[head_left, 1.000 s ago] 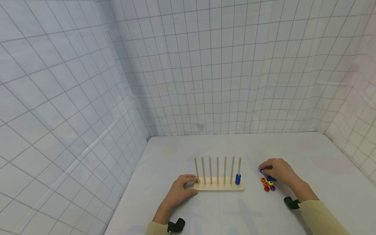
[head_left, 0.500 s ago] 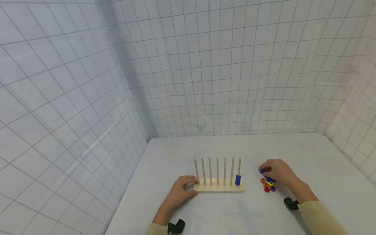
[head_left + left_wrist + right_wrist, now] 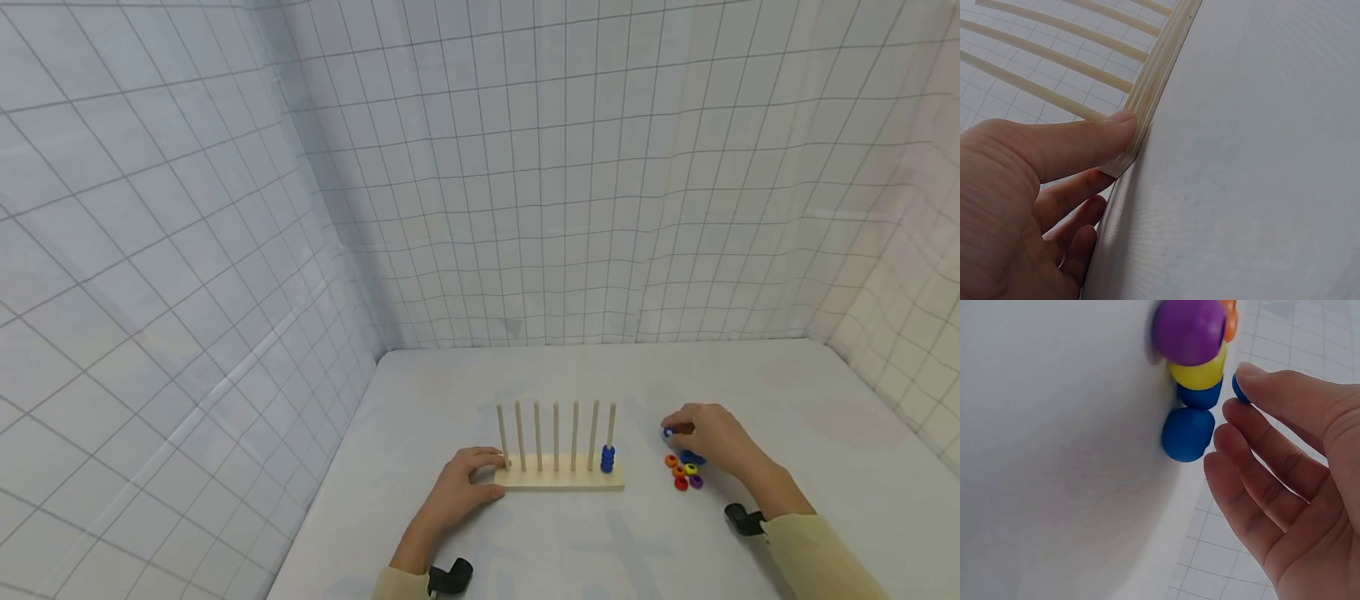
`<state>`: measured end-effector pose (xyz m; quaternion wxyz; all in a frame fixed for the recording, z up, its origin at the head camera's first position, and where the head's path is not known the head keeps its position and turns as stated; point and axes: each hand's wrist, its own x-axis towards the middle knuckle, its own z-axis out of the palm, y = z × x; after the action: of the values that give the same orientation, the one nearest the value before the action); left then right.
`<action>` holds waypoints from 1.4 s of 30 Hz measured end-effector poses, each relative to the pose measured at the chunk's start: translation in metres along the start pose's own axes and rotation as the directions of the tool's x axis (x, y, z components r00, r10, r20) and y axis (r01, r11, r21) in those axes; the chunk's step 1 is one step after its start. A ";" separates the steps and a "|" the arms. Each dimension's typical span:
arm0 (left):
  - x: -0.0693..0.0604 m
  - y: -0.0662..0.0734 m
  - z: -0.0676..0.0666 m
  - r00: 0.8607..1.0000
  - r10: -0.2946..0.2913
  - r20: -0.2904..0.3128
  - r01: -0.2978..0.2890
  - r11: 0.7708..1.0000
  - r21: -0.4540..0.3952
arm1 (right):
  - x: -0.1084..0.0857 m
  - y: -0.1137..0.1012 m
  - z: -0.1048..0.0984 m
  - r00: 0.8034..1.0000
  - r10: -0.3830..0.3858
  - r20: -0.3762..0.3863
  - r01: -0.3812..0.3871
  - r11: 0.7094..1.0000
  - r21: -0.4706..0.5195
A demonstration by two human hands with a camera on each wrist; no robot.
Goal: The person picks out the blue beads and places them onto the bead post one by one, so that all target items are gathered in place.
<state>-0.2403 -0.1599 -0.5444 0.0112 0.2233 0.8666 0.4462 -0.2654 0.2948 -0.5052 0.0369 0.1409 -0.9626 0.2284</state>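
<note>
A pale wooden base [image 3: 558, 479] carries a row of upright pegs; several blue beads [image 3: 607, 459] are stacked on the rightmost one. My left hand [image 3: 459, 487] grips the base's left end, and in the left wrist view its thumb [image 3: 1094, 144] presses the wooden edge [image 3: 1157, 81]. To the right, my right hand [image 3: 712, 435] pinches a blue bead [image 3: 667, 432] beside the loose beads. The right wrist view shows that bead [image 3: 1239, 389] between thumb and index finger of the hand [image 3: 1297, 462], its other fingers loosely bent.
Loose beads lie on the white table [image 3: 555, 550] by my right hand: orange [image 3: 671, 460], red [image 3: 681, 483], yellow [image 3: 691, 469], purple [image 3: 696, 482] and blue [image 3: 688, 457]. Gridded white cloth [image 3: 495, 208] stands behind and at both sides.
The blue bead in my right fingers has turned and risen slightly, its hole now showing. My left hand keeps its grip on the base.
</note>
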 end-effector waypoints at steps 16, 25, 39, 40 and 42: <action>-0.001 0.000 0.000 1.000 0.009 -0.007 -0.009 1.000 0.018 | -0.007 -0.018 -0.010 0.997 -0.007 -0.081 0.009 1.000 0.028; -0.001 0.002 0.000 1.000 0.002 -0.010 -0.002 1.000 0.012 | -0.007 -0.032 -0.019 0.990 -0.039 -0.136 0.044 0.999 0.032; 0.000 0.000 0.000 1.000 -0.002 -0.004 0.002 1.000 0.004 | 0.000 -0.050 -0.026 0.982 -0.104 -0.160 0.113 0.992 0.053; 0.000 0.000 -0.001 1.000 -0.004 -0.004 0.004 1.000 0.006 | 0.001 -0.051 -0.027 0.980 -0.111 -0.162 0.122 0.991 0.058; 0.000 0.000 -0.001 1.000 0.004 -0.006 -0.004 1.000 0.014 | 0.002 -0.055 -0.029 0.979 -0.120 -0.168 0.132 0.989 0.063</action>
<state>-0.2408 -0.1607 -0.5439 0.0060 0.2238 0.8691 0.4410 -0.2509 0.2605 -0.4559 0.1249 0.1836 -0.9364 0.2719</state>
